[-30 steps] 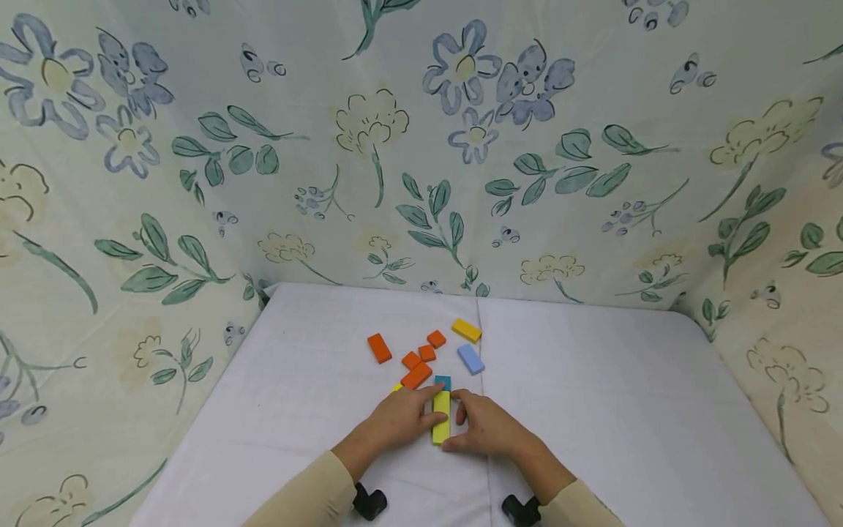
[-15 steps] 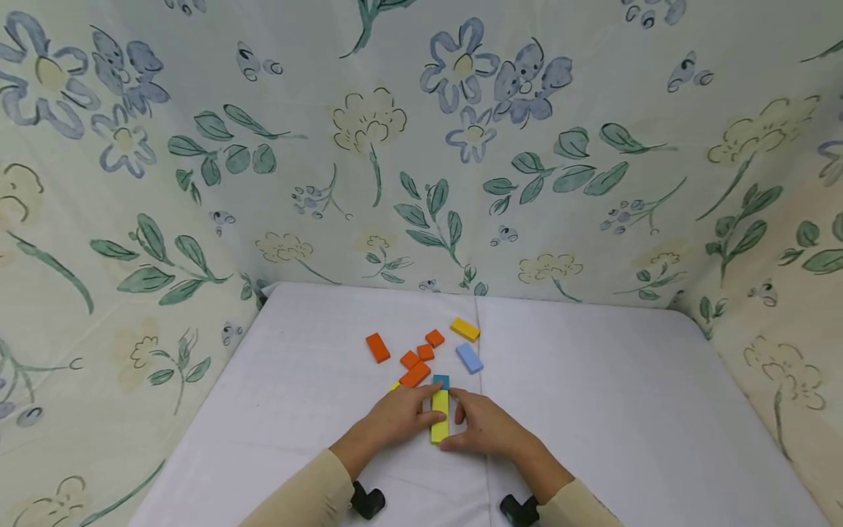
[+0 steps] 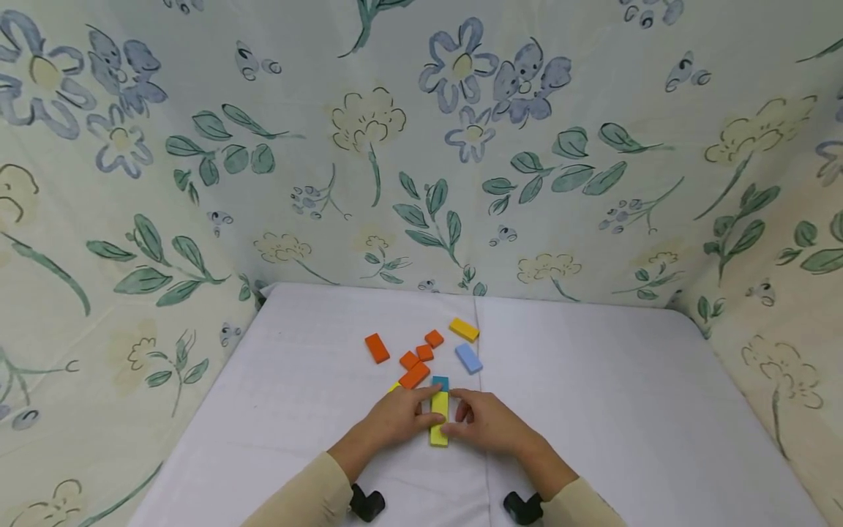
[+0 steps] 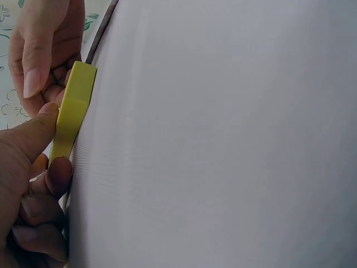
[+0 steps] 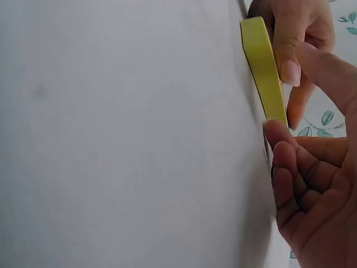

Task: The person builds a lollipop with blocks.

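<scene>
A long yellow block (image 3: 438,405) lies lengthwise between the two hands on the white cloth, with a teal block (image 3: 440,383) at its far end. My left hand (image 3: 397,419) pinches the yellow block, thumb (image 4: 42,125) against its left side and index finger up by the teal block. On the other side is my right hand (image 3: 490,422), fingers loosely bent. Its index fingertip (image 5: 274,127) shows near the far part of the yellow block (image 5: 261,61), while the thumb lies beside the block's right edge in the head view.
Beyond the hands lie several orange blocks (image 3: 414,374), an amber block (image 3: 464,329) and a light blue block (image 3: 469,359). Another yellow piece (image 3: 394,386) peeks out behind the left hand. White cloth (image 3: 593,410) covers the table; a floral curtain (image 3: 369,219) hangs behind.
The right thumb has moved from the yellow block's near end up along its right side. The left hand keeps its hold, and the other blocks lie unchanged.
</scene>
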`<state>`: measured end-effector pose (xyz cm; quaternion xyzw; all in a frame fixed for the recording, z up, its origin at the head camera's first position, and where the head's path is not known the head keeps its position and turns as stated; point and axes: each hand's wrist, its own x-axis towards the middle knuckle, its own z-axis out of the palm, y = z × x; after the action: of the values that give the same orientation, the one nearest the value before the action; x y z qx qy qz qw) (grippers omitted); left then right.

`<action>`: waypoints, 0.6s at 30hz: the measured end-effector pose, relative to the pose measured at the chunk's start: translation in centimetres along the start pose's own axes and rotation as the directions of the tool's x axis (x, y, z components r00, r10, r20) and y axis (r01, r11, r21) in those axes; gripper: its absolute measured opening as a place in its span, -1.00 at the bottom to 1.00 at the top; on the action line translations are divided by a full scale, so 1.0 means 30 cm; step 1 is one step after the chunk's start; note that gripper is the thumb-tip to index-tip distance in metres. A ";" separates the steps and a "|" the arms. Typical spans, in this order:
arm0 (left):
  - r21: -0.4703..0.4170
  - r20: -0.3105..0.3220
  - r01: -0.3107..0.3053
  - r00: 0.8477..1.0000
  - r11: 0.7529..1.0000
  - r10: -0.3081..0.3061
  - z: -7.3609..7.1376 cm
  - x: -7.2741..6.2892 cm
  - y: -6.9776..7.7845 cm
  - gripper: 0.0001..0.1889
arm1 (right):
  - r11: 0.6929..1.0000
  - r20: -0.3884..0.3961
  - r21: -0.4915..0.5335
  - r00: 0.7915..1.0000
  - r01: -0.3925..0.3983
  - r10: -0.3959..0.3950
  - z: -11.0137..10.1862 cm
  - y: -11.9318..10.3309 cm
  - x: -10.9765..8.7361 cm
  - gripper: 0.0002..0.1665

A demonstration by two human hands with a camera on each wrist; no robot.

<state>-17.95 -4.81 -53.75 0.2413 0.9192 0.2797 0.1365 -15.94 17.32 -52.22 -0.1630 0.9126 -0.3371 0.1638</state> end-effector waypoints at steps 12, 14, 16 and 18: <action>-0.039 0.017 0.047 0.999 0.998 -0.046 0.004 -0.017 0.017 -0.33 | 0.935 -0.341 0.021 0.877 -0.354 0.339 -0.076 0.084 0.107 -0.33; -0.049 0.021 0.054 0.998 0.997 -0.053 0.004 -0.020 0.018 -0.33 | 0.932 -0.329 0.029 0.877 -0.362 0.351 -0.083 0.092 0.118 -0.35; -0.051 0.021 0.058 0.998 0.997 -0.057 0.003 -0.023 0.019 -0.33 | 0.930 -0.320 0.033 0.878 -0.366 0.357 -0.088 0.094 0.124 -0.42; -0.055 0.022 0.062 0.998 0.997 -0.061 0.002 -0.027 0.020 -0.33 | 0.930 -0.318 0.032 0.879 -0.365 0.356 -0.090 0.092 0.127 -0.48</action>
<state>-17.02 -4.77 -53.35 0.2118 0.9166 0.2983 0.1610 -20.97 19.25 -52.84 0.0638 0.9461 -0.3092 0.0721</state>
